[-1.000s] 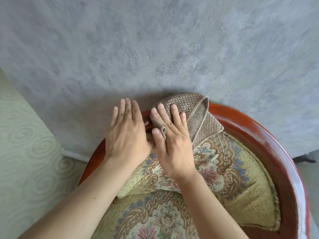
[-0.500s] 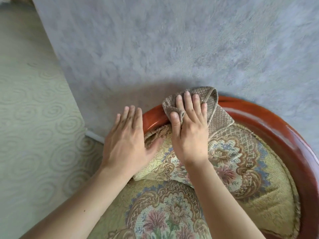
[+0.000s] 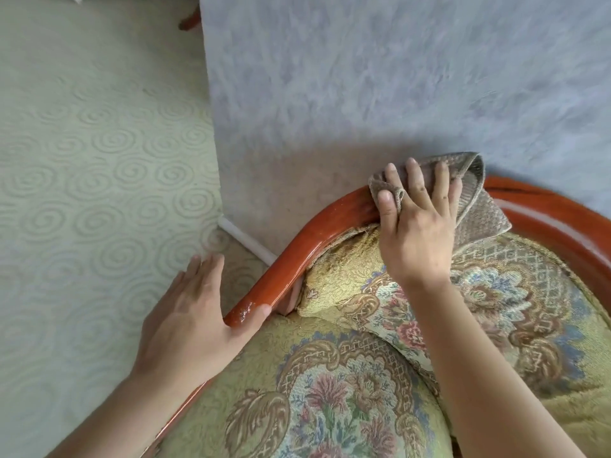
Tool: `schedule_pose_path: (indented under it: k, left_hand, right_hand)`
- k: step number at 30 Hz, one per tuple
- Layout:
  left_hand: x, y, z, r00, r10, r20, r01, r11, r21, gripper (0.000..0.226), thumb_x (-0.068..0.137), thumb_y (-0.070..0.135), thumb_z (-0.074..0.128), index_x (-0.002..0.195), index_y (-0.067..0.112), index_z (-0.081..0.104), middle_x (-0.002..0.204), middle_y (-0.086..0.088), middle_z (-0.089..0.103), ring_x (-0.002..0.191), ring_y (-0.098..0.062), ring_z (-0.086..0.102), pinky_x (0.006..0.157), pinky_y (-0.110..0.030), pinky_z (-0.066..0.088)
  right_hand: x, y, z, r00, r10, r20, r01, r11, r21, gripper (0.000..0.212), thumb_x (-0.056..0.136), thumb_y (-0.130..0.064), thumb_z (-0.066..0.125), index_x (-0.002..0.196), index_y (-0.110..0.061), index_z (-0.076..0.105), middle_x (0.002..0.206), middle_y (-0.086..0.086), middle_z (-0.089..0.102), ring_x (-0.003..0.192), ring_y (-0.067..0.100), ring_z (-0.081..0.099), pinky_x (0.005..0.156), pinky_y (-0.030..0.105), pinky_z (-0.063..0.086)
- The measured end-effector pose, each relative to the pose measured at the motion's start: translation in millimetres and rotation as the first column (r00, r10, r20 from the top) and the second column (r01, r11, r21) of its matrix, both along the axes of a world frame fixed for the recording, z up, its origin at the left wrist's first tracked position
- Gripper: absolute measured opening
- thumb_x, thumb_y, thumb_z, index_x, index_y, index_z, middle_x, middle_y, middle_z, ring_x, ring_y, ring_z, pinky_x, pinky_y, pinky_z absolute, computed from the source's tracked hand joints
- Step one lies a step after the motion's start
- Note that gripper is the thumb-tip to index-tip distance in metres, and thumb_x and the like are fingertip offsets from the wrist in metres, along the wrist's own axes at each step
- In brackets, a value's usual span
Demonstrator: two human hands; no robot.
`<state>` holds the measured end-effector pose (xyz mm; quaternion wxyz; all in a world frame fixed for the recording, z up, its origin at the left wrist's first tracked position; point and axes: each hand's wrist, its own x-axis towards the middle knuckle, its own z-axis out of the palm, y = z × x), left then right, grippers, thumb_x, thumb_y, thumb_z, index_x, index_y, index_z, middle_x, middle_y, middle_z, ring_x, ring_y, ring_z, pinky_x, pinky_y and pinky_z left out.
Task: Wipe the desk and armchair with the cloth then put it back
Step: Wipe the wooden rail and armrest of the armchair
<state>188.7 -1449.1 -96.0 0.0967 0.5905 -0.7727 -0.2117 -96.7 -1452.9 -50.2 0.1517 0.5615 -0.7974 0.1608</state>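
right hand (image 3: 417,226) presses cloth (image 3: 476,206) flat beneath its fingers on armchair rim (image 3: 297,259).

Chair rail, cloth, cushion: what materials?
Chair rail: looks like wood under glossy red-brown lacquer; bright highlights, chipped finish at its near end. Cloth: woven textile, basket-like weave, brownish-grey. Cushion: floral tapestry-style upholstery, probably jacquard.
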Motion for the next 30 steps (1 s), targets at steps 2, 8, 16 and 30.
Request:
schedule_pose_path:
  k: [2,8,16,30]
  left_hand:
    - [20.4,16.5,-6.9,0.998,0.007,0.062,-0.009,0.999,0.04,0.112,0.07,0.097,0.018,0.158,0.029,0.015,0.165,0.006,0.022,0.151,-0.013,0.021,0.116,-0.034,0.027]
    - [68.0,64.7,-18.9,0.973,0.008,0.23,-0.031,0.995,0.097,0.109,0.068,0.097,0.026,0.142,0.02,0.046,0.144,-0.002,0.055,0.131,-0.022,0.054,0.095,-0.041,0.052]
    - [95.4,91.8,-20.2,0.979,0.071,0.192,-0.062,0.997,-0.056,0.095,0.072,0.087,0.044,0.136,0.018,0.054,0.137,-0.005,0.062,0.13,-0.024,0.056,0.095,-0.04,0.052]
    - [98.3,92.7,-38.9,0.947,0.094,0.308,-0.05,0.988,-0.147,0.101,0.071,0.094,0.036,0.126,0.015,0.064,0.12,-0.006,0.072,0.11,-0.02,0.069,0.083,-0.029,0.055]
  right_hand:
    - [16.5,0.1,-8.8,0.995,0.093,-0.021,-0.092,0.994,0.053,0.057,0.106,-0.048,0.019,0.149,-0.02,0.044,0.159,0.006,0.034,0.151,0.037,0.01,0.123,0.048,-0.003]
    - [56.0,5.4,-32.9,0.954,0.301,0.008,-0.298,0.941,0.163,0.055,0.105,-0.044,0.023,0.146,-0.017,0.048,0.158,0.007,0.037,0.151,0.037,0.013,0.123,0.05,0.002]
    - [68.8,4.1,-34.5,0.927,0.373,-0.038,-0.346,0.892,0.291,0.059,0.105,-0.049,0.017,0.148,-0.022,0.045,0.157,0.003,0.038,0.152,0.03,0.015,0.124,0.044,0.001]
    - [80.6,1.7,-42.8,0.932,0.357,0.058,-0.361,0.917,0.171,0.056,0.105,-0.039,0.022,0.143,-0.011,0.051,0.154,0.013,0.042,0.149,0.038,0.018,0.122,0.052,0.004]
